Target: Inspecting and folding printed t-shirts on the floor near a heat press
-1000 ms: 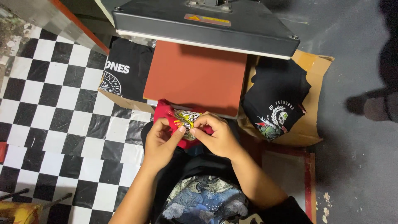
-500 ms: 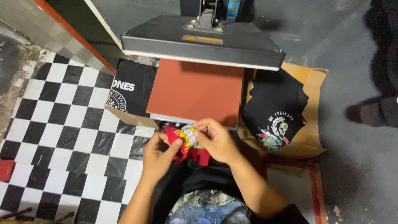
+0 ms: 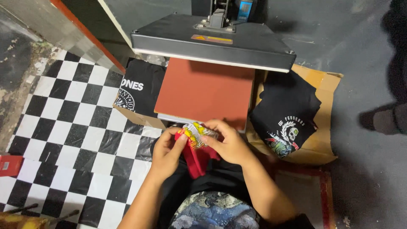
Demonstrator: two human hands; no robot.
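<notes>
**Operator:** We confirm hand status first. Our left hand (image 3: 166, 153) pinches the near edge of the red garment (image 3: 198, 156), fingers closed on the fabric. Our right hand (image 3: 227, 142) grips the same garment from the other side, thumb and fingers clamped over its yellow printed patch (image 3: 195, 135).

**Checker:** Location of the garment?

**Operator:** It is bunched between both hands, above our lap, just in front of the near edge of the rust-coloured lower platen (image 3: 205, 91). It does not yet lie on the platen.

**Checker:** Hazards we judge from this position?

**Operator:** One: the fabric is crumpled. If we lay it down unsmoothed, a fold could sit under the print area. Two: the upper heat plate (image 3: 212, 40) hangs open directly above the platen; we cannot tell from the view whether it is hot, so a hand reaching in could risk a burn. Three: the garment's loose tail hangs below our hands and could snag on the platen's front edge.

**Checker:** Surroundings?

**Operator:** A black shirt with white print (image 3: 142, 91) lies left of the platen, and a black shirt with a skull print (image 3: 288, 114) lies on the cardboard (image 3: 324, 127) to the right. Either could be dragged if we swing the red garment wide.
</notes>
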